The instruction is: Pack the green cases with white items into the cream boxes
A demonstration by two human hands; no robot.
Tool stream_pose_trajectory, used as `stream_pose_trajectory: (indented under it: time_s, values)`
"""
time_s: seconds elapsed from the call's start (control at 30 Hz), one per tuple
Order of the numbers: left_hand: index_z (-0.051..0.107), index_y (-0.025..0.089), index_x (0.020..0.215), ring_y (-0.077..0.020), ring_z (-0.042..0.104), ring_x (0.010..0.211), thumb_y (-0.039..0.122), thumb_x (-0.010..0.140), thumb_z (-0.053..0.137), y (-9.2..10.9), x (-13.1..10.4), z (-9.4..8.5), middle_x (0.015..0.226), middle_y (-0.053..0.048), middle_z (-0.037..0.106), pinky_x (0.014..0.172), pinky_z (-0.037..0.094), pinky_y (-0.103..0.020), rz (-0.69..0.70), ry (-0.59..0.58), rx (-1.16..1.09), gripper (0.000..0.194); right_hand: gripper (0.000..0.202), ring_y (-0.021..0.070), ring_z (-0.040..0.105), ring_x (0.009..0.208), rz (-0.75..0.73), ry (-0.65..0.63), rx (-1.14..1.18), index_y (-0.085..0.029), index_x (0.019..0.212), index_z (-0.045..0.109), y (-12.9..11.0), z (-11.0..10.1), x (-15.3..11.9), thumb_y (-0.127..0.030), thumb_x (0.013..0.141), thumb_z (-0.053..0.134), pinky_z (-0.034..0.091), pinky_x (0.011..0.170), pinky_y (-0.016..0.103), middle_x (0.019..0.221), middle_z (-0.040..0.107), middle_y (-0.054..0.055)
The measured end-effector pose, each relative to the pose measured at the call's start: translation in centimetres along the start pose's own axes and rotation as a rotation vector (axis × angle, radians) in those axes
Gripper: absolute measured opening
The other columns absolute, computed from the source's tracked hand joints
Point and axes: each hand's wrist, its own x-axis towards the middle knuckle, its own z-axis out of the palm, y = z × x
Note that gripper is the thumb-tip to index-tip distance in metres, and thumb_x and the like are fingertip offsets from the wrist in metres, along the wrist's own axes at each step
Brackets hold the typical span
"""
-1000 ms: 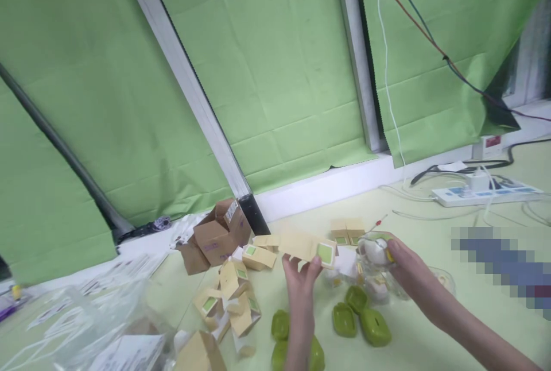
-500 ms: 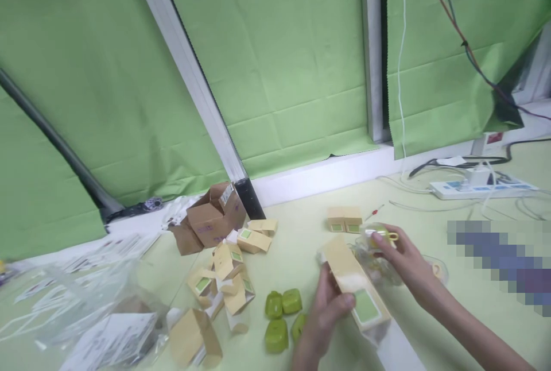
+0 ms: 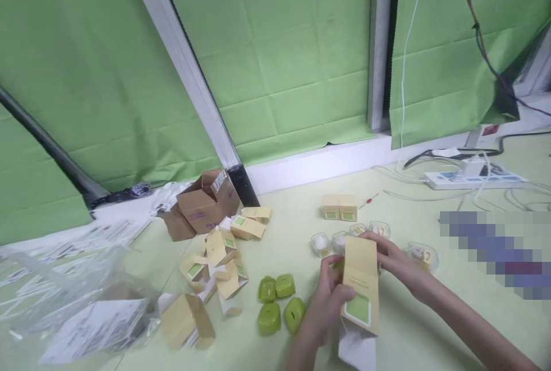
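Both hands hold a flat tan carton over a pale green surface, in front of a green curtained wall.

The green curtains [image 3: 279,55] fill the back of the room, with a power strip [image 3: 473,177] and loose cables at the right. The surface [image 3: 293,210] carries a crumpled clear plastic bag [image 3: 81,308] at the left, a brown cardboard box [image 3: 206,207] lying open, and a heap of small tan cartons [image 3: 219,262]. The tan carton [image 3: 362,282] is thin card, so probably light and easily creased, best held by its edges. The left hand [image 3: 329,296] has its fingers closed on the carton's left edge; the right hand [image 3: 394,259] pinches its upper right corner. Nearby lie green cases [image 3: 278,302] and clear capsules [image 3: 424,255].
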Motion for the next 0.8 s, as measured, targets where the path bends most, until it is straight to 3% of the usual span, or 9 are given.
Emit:
stream_pose_trajectory:
  time_s: [0.13,0.27,0.37,0.47,0.5,0.57,0.67,0.8]
  values:
    - [0.04,0.017,0.125,-0.0223,0.059,0.093,0.019,0.065,0.056,0.1,0.0,0.6,0.108,-0.008,0.062,0.076,0.041,-0.029,-0.038,0.029,-0.089,0.062,0.032,0.0196,0.056,0.071,0.083,-0.027,-0.008,-0.02,0.082,0.067,1.3,-0.2,0.5,-0.049,0.078,0.052,0.046,0.06,0.029,0.076,0.064,0.003]
    - [0.048,0.017,0.121,-0.0211,0.058,0.093,0.027,0.077,0.051,0.5,-0.1,1.1,0.103,-0.006,0.064,0.071,0.041,-0.026,-0.02,0.072,-0.151,0.044,0.05,0.021,0.057,0.073,0.084,0.018,-0.041,-0.019,0.091,0.067,2.3,-0.1,0.9,-0.06,0.084,0.04,0.048,0.067,0.033,0.082,0.065,0.006]
    - [0.052,0.017,0.115,-0.0208,0.057,0.094,0.03,0.081,0.049,0.9,-0.1,0.9,0.103,-0.005,0.064,0.073,0.042,-0.026,0.072,0.188,-0.205,0.036,0.05,0.0241,0.056,0.094,-0.128,0.05,-0.187,-0.026,0.117,0.056,2.0,-0.3,0.2,-0.059,0.081,0.048,0.047,0.083,0.038,0.113,0.057,0.007]
    - [0.053,0.016,0.109,-0.0215,0.057,0.097,0.031,0.08,0.054,1.3,0.0,0.5,0.1,-0.006,0.063,0.077,0.043,-0.027,0.205,0.347,-0.272,0.033,0.069,0.0258,0.051,0.107,-0.379,-0.219,-0.439,-0.035,0.126,0.047,1.4,-0.4,-1.3,-0.049,0.064,0.074,0.044,0.091,0.038,0.131,0.044,0.005]
    - [0.052,0.016,0.108,-0.0218,0.057,0.097,0.032,0.08,0.055,1.4,0.0,0.4,0.099,-0.006,0.063,0.078,0.043,-0.027,0.238,0.374,-0.295,0.033,0.069,0.025,0.052,0.106,-0.431,-0.328,-0.512,-0.037,0.127,0.047,1.2,-0.3,-1.7,-0.045,0.064,0.075,0.045,0.089,0.036,0.129,0.045,0.005]
    - [0.05,0.017,0.11,-0.0214,0.058,0.095,0.035,0.081,0.055,1.4,0.0,0.2,0.1,-0.006,0.063,0.079,0.043,-0.028,0.266,0.377,-0.327,0.034,0.05,0.0207,0.056,0.096,-0.535,-0.442,-0.635,-0.039,0.125,0.05,1.2,0.2,-2.3,-0.037,0.077,0.067,0.049,0.08,0.031,0.114,0.054,0.004]
    - [0.041,0.023,0.115,-0.0194,0.06,0.094,0.035,0.082,0.056,1.1,0.0,0.2,0.102,-0.004,0.064,0.081,0.043,-0.029,0.241,0.334,-0.361,0.038,0.033,0.0155,0.058,0.071,-0.714,-0.361,-0.794,-0.042,0.12,0.055,1.6,1.3,-2.4,-0.029,0.09,0.05,0.047,0.06,0.025,0.083,0.059,0.001]
    - [0.041,0.024,0.106,-0.0191,0.061,0.096,0.033,0.081,0.058,0.9,-0.1,0.7,0.098,-0.003,0.065,0.082,0.042,-0.029,0.22,0.275,-0.371,0.032,0.028,0.0164,0.058,0.063,-0.754,-0.184,-0.869,-0.041,0.112,0.061,2.0,2.0,-2.1,-0.03,0.09,0.049,0.045,0.054,0.025,0.074,0.064,-0.001]
